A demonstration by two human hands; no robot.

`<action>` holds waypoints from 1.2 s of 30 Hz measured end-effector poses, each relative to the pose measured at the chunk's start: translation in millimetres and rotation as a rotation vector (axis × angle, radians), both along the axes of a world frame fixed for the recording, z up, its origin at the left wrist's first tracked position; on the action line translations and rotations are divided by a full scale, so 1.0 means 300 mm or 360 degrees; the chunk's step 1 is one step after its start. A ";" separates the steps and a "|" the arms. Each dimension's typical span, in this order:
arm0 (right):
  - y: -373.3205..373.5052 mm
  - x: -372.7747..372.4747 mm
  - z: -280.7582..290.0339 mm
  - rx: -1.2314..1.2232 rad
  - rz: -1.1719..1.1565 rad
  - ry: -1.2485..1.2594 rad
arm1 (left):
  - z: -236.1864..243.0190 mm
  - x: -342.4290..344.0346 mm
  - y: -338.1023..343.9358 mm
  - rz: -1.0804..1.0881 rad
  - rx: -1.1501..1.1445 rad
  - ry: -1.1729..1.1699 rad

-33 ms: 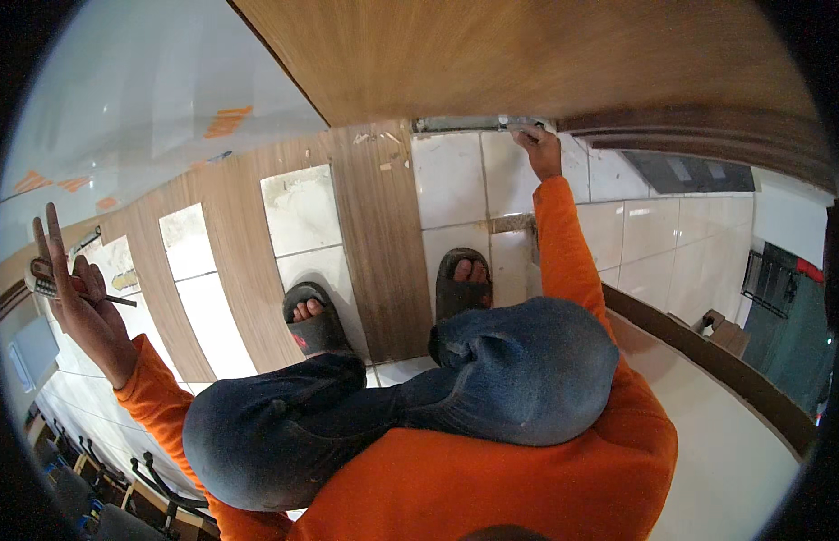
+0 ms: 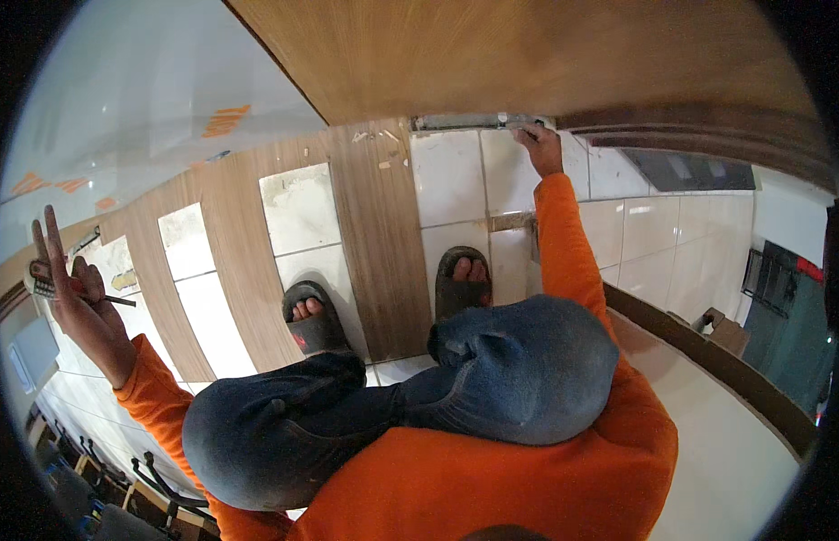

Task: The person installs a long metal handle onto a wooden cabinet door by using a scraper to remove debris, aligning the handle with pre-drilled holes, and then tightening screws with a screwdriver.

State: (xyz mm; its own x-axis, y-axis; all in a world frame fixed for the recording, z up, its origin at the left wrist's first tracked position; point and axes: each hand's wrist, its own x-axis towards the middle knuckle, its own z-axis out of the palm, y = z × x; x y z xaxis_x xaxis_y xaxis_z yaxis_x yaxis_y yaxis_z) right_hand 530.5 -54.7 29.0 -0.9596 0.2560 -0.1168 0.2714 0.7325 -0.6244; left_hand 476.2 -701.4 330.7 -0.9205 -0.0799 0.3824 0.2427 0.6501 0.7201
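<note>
- Thin dark rod-like tool (image 2: pixel 122 300): in left hand (image 2: pixel 87 317), far left; we see two fingers spread, the others curled round it.
- Right hand (image 2: pixel 541 151): bent fingers at long grey strip (image 2: pixel 456 123) beside large brown wooden panel (image 2: pixel 564 63); pinching or only touching, we can't tell.
- Below: glossy white floor tiles (image 2: pixel 448 180), flat brown wood-grain boards (image 2: pixel 374 234).

Two grips (image 2: pixel 81 307) (image 2: pixel 542 151), two sandals (image 2: pixel 318 326) (image 2: pixel 460 296), one thin rod (image 2: pixel 122 300).
</note>
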 end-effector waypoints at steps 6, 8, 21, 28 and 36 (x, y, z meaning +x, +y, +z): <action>-0.047 -0.075 0.012 0.0129 0.0368 0.0012 | -0.023 -0.012 -0.020 0.0184 0.0161 -0.0074; -0.085 -0.112 -0.003 0.0520 0.0451 0.0057 | -0.026 0.006 -0.061 0.0136 -0.0297 0.0043; -0.216 -0.180 0.014 0.1442 0.0988 -0.0408 | -0.130 -0.023 -0.118 0.0278 0.0210 -0.0040; -0.001 -0.029 -0.019 -0.0045 -0.0146 0.0079 | -0.090 -0.040 0.010 0.0291 0.0524 0.0088; -0.055 -0.048 0.031 -0.0358 -0.0044 0.0024 | -0.053 -0.049 0.019 0.0313 0.0682 -0.0098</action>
State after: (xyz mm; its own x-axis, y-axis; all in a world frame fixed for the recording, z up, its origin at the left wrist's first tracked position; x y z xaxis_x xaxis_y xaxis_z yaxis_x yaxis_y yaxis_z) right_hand 516.1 -71.3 38.2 -0.9545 0.2515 -0.1600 0.2792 0.5664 -0.7754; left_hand 461.4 -695.8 314.7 -0.8921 -0.3936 0.2218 0.0931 0.3204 0.9427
